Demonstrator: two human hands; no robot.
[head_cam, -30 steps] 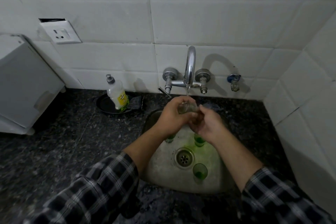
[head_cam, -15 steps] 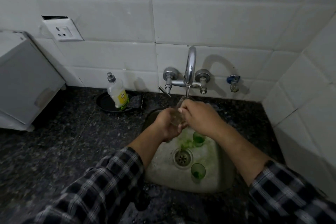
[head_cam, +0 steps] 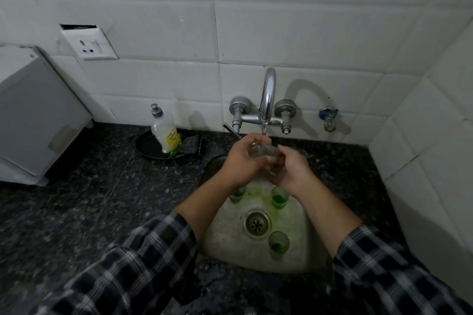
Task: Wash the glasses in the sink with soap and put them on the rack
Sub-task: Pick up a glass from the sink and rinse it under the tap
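Note:
A small clear glass [head_cam: 263, 152] lies on its side under the tap spout [head_cam: 267, 100], over the steel sink [head_cam: 230, 235]. My left hand [head_cam: 242, 158] grips its left end with curled fingers. My right hand [head_cam: 289, 170] holds the right end from below. Three small glasses with green residue stand in the sink: one [head_cam: 237, 193] beside my left wrist, one [head_cam: 279, 197] below my right hand, one [head_cam: 278, 242] near the drain [head_cam: 257, 222]. Green stains mark the basin floor.
A dish soap bottle [head_cam: 165, 133] stands in a black dish [head_cam: 148, 147] with a dark sponge [head_cam: 190, 144] left of the tap. A white appliance [head_cam: 33, 115] sits at far left on the black granite counter [head_cam: 89, 202]. A white tiled wall closes the right side.
My right hand has come off the top of the glass and dropped to its right end. The glass has turned from mouth toward me to lying sideways under the spout.

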